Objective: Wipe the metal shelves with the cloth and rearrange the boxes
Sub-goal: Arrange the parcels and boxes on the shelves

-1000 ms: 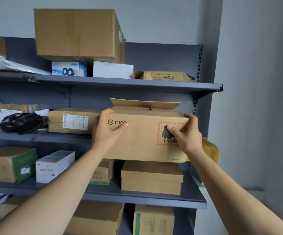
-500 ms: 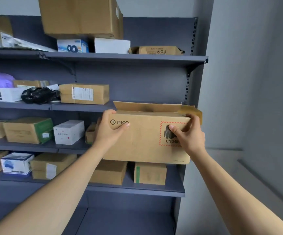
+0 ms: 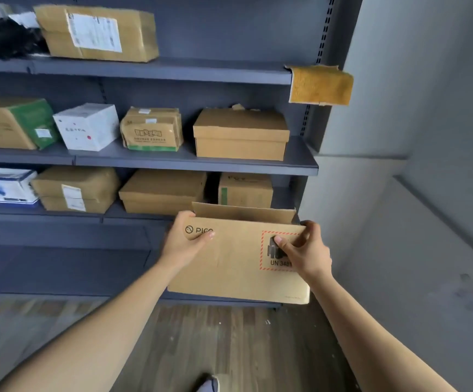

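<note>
Curling fingers round its ends, left hand (image 3: 183, 244) and right hand (image 3: 306, 254) hold the box (image 3: 238, 275) lengthwise left-right.

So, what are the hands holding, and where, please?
The PICO box: left hand at its upper left corner, right hand at its upper right corner.

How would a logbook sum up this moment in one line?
action: holds PICO box before lowest shelf | left hand: grips box's left end | right hand: grips right end | cloth: draped over edge of upper shelf
</note>
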Action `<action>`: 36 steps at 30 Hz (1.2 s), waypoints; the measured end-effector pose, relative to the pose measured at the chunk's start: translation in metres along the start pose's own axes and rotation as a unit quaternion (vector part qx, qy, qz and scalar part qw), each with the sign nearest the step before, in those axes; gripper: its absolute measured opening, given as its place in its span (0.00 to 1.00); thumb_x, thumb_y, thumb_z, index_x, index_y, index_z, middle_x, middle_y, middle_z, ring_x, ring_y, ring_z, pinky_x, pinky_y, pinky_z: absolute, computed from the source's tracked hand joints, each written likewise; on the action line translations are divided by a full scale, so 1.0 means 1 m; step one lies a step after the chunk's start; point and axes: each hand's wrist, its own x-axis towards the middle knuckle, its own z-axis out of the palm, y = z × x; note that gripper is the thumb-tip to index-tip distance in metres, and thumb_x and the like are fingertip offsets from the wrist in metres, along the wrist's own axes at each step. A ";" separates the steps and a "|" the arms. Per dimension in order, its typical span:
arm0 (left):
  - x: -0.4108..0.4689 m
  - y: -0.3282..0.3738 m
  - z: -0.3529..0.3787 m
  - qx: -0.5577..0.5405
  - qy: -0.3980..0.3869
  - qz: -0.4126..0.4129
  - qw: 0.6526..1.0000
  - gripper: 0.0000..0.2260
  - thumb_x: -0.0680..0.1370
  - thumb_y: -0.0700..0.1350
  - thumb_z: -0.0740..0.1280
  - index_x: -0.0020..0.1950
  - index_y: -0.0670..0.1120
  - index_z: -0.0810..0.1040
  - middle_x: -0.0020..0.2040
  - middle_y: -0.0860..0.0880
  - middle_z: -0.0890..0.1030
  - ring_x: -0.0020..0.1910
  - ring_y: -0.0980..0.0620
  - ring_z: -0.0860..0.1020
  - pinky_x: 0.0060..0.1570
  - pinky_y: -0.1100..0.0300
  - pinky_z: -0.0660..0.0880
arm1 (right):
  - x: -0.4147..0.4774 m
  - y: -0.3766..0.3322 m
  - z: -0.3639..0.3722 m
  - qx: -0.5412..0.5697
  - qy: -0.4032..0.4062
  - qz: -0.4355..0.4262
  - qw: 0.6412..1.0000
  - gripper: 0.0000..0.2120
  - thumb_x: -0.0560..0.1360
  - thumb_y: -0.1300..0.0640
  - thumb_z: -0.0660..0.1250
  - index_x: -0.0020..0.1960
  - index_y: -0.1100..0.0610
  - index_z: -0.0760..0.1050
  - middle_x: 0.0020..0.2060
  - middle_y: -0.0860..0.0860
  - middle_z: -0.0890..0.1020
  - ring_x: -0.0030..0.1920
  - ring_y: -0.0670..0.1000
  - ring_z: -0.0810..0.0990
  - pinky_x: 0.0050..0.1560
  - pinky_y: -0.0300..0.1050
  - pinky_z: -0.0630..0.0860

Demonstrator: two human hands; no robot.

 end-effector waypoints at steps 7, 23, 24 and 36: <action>0.034 -0.128 0.074 0.058 -0.042 -0.062 0.996 0.23 0.72 0.51 0.78 0.61 0.55 0.70 0.51 0.54 0.79 0.49 0.57 0.76 0.40 0.63 0.71 | 0.037 0.106 0.097 -0.017 -0.046 0.074 0.996 0.32 0.71 0.36 0.75 0.67 0.44 0.64 0.52 0.45 0.80 0.46 0.52 0.84 0.45 0.51 0.84; 0.206 -0.465 0.266 0.090 -0.046 -0.028 0.994 0.26 0.63 0.65 0.74 0.56 0.63 0.68 0.56 0.55 0.77 0.56 0.52 0.74 0.46 0.54 0.72 | 0.208 0.379 0.386 0.001 0.004 0.044 0.999 0.36 0.70 0.39 0.77 0.70 0.49 0.65 0.62 0.54 0.74 0.63 0.58 0.75 0.63 0.59 0.74; 0.215 -0.479 0.273 0.083 -0.037 -0.020 0.996 0.26 0.63 0.65 0.75 0.55 0.62 0.68 0.56 0.55 0.77 0.57 0.52 0.74 0.47 0.53 0.73 | 0.219 0.389 0.399 0.005 0.011 0.027 1.000 0.35 0.69 0.39 0.77 0.69 0.50 0.66 0.62 0.54 0.75 0.63 0.57 0.75 0.63 0.58 0.74; 0.269 -0.593 0.350 0.108 0.011 0.021 0.994 0.24 0.68 0.52 0.81 0.57 0.49 0.73 0.57 0.54 0.75 0.55 0.51 0.75 0.51 0.53 0.73 | 0.299 0.485 0.483 0.006 0.009 -0.001 1.000 0.28 0.73 0.49 0.77 0.68 0.50 0.70 0.59 0.50 0.79 0.53 0.50 0.79 0.49 0.46 0.75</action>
